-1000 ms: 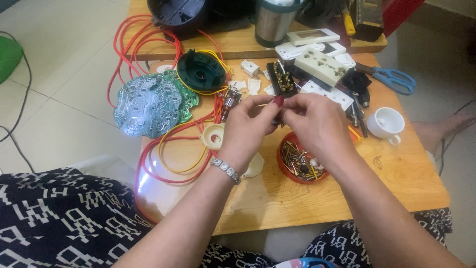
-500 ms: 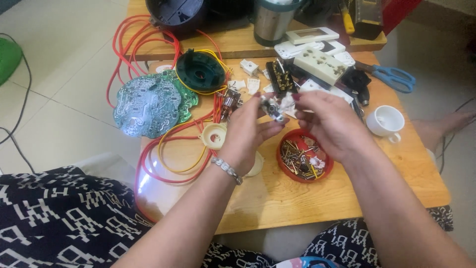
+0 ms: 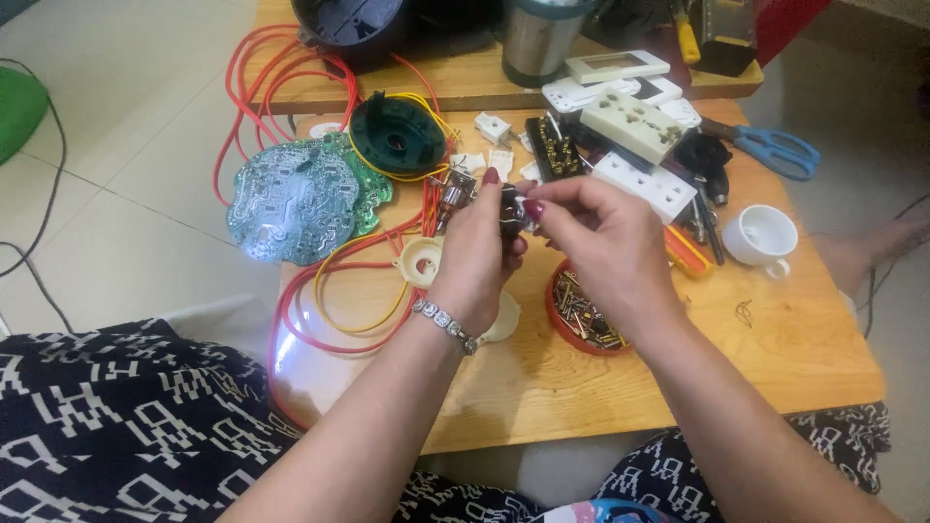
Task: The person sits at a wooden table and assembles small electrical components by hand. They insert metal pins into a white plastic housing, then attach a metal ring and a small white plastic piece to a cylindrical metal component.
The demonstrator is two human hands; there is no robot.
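Note:
My left hand [image 3: 477, 254] and my right hand [image 3: 599, 240] meet above the middle of a low wooden table [image 3: 775, 339]. Together they pinch a small dark electrical part [image 3: 511, 209] with a bit of white on it; my fingers hide most of it. A bracelet sits on my left wrist. Just below my right hand lies a red dish [image 3: 557, 312] filled with several small screws and metal bits. A small cream ring-shaped piece [image 3: 419, 260] lies by my left hand.
Red and yellow wires [image 3: 320, 300] loop over the table's left side beside a round green circuit board [image 3: 300, 199] and a dark green round housing [image 3: 397, 134]. White socket blocks [image 3: 635, 124], blue scissors [image 3: 775, 150] and a white cup [image 3: 760, 235] lie at the right. A steel flask [image 3: 538, 39] stands behind.
My hands parted slightly half a second ago and have come back together on the small part. Both have shifted a little toward me and to the right.

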